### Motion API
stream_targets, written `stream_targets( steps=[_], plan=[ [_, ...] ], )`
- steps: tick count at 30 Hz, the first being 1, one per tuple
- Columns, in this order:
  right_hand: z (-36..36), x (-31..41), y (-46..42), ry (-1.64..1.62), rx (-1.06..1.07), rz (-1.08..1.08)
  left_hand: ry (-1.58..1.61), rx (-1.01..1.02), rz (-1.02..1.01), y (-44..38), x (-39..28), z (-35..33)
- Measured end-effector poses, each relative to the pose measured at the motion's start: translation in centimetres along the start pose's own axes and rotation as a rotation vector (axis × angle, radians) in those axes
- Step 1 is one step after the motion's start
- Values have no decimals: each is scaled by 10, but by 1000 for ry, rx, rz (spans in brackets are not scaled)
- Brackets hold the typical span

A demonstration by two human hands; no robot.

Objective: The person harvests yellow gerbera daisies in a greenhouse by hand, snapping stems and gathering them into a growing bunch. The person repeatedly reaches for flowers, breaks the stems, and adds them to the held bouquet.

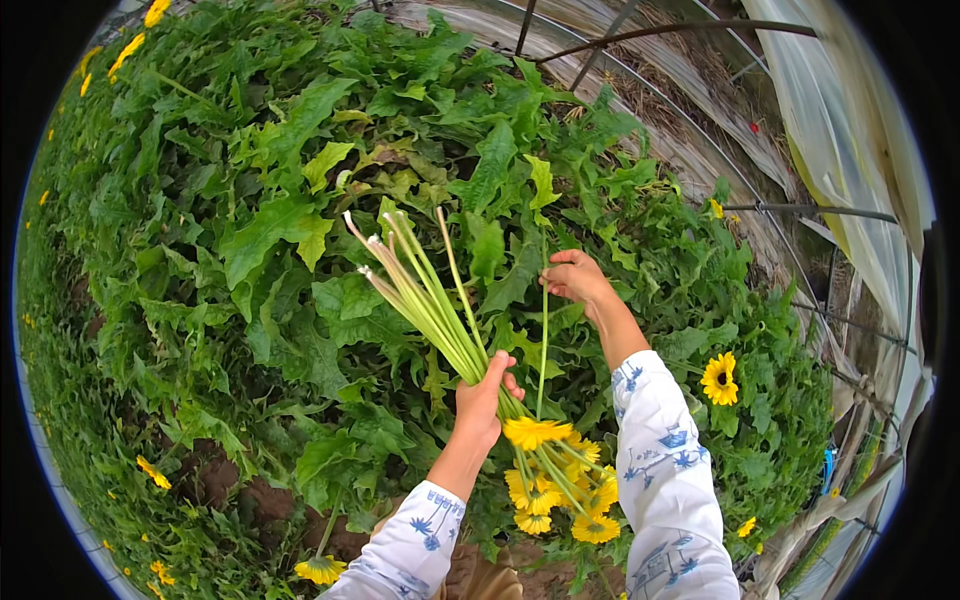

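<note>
My left hand [478, 409] is closed around a bunch of cut gerbera stems [442, 319]. Their pale cut ends point away from me, and the yellow gerbera heads [534, 491] hang below the hand, toward me. My right hand [576, 279] pinches one long green gerbera stem [544, 345] between thumb and fingers, to the right of the bunch. That stem runs down to a yellow flower head [536, 433] beside the bunch. Leaves hide whether its upper end is cut or attached. Both hands are above dense, lobed green gerbera leaves [285, 232].
A single yellow gerbera with a dark centre [720, 379] stands right of my right forearm. Another yellow bloom [320, 570] is low, near my left sleeve. Metal rods [675, 28] and plastic sheeting [832, 142] border the bed on the right. Brown soil [262, 502] shows at lower left.
</note>
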State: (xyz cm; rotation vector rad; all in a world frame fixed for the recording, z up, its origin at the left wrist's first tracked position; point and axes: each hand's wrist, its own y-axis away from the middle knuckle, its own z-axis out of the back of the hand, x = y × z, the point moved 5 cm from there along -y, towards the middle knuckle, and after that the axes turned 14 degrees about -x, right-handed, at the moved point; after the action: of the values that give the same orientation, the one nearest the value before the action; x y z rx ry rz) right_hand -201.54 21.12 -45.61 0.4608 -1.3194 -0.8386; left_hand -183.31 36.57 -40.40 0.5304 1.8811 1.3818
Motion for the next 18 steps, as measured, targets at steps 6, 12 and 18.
stream_targets(
  steps=[6,12,18],
  plan=[
    [-2,-16,-14,-203,50,-15,-128,5,21,2,9,-17],
    [-19,-17,-15,-56,-15,-27,-282,38,22,-11,14,-25],
    [-29,-13,-76,-172,-91,-241,-292,62,40,-10,14,-29]
  ],
)
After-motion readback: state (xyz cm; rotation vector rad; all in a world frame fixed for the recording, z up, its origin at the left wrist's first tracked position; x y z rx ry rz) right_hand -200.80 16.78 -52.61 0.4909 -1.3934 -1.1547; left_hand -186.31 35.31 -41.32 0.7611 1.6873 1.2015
